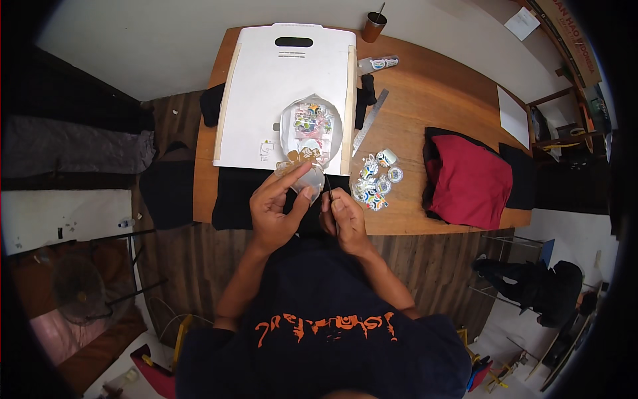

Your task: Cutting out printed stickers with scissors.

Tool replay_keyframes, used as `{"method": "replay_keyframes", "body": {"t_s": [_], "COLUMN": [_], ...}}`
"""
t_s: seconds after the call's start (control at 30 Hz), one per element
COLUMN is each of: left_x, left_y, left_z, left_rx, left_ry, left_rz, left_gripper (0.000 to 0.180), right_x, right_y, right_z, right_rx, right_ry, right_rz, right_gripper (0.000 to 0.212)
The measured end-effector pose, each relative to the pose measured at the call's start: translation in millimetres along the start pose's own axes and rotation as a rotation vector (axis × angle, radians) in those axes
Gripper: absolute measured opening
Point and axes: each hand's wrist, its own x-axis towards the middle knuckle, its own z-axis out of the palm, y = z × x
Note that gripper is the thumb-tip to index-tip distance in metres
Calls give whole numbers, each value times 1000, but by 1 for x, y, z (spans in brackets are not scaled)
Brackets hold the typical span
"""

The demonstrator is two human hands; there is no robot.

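My left hand (278, 207) pinches a translucent cut-out piece (310, 178) between thumb and fingers. Gold-and-white printed shapes (299, 157) stand at its upper edge, by the fingertips. In my right hand (345, 219) is a thin dark tool (328, 183), gripped between thumb and fingers close beside that piece; its exact kind is too small to make out. Just beyond both hands, a white round container (286, 130) with colourful printed cut-outs inside rests on a white board (256, 86).
On the wooden table (425, 93), several colourful printed pieces (373, 186) lie right of my hands, below a metal ruler (372, 121). Red and black folded cloth (468, 179) sits farther right. A brown cup (374, 26) stands at the back, near a clear packet (379, 64).
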Motion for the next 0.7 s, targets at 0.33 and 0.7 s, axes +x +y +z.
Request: {"method": "replay_keyframes", "body": {"t_s": [0.33,0.7], "left_x": [0,6], "left_y": [1,5], "left_z": [-2,2], "left_rx": [-97,1], "left_ry": [-9,5], "left_rz": [-51,45], "left_gripper": [35,36], "right_x": [0,-1], "right_y": [2,-1], "right_z": [-2,-3], "right_rx": [-40,-33], "right_ry": [-41,-52], "right_rz": [16,26], "right_gripper": [35,32]}}
